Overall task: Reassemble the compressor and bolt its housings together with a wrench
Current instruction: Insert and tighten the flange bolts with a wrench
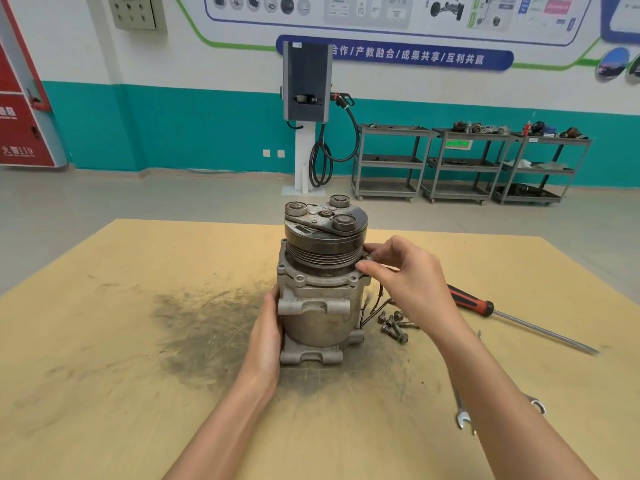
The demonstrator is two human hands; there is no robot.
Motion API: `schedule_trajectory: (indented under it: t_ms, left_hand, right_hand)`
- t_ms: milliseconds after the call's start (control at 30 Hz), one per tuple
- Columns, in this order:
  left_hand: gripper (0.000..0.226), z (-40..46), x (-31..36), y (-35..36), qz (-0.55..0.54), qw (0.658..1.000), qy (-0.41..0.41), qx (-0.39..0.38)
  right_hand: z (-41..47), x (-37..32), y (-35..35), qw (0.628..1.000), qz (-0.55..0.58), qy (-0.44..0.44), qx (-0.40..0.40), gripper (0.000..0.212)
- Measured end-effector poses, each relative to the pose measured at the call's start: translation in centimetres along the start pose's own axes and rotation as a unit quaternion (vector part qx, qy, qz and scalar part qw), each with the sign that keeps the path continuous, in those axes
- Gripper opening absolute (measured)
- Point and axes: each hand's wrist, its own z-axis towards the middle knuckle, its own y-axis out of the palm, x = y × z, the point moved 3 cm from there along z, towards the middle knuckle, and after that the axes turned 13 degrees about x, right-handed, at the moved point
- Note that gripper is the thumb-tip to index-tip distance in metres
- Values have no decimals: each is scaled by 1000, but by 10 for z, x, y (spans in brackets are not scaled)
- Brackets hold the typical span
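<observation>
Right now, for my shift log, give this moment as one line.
compressor upright | left hand steadies housing | right hand pinches bolt at flange | spare bolts, wrench on table

The compressor (pixel 318 306) has a dull, cast grey metal body under a dark ribbed pulley (pixel 323 252), standing on a matt tan wooden worktop (pixel 104 341) smudged with black grime, beside a screwdriver (pixel 512 320) with a glossy red-and-black handle.
</observation>
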Motion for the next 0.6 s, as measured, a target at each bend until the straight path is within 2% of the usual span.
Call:
schedule_trajectory:
  t_ms: [67, 200, 267, 367, 500, 600]
  left_hand:
    - [34, 1, -1, 0, -4, 1000, 12, 6]
    - [62, -2, -2, 2, 7, 999, 39, -2]
    - [59, -1, -3, 2, 18, 998, 51, 9]
    - [51, -1, -4, 2, 30, 998, 62, 14]
    - [47, -1, -3, 2, 33, 997, 65, 18]
    - [47, -2, -3, 2, 38, 997, 67, 18]
  right_hand:
    - [-2, 1, 1, 1000, 28, 5, -9, 15]
    - [-8, 8, 4, 994, 100, 30, 7, 8]
    - [-10, 10, 7, 993, 104, 35, 33, 2]
    - [-12, 10, 10, 992, 86, 29, 93, 14]
    - [-18, 11, 9, 988, 143, 30, 54, 14]
    - [-21, 13, 8, 985, 158, 39, 60, 13]
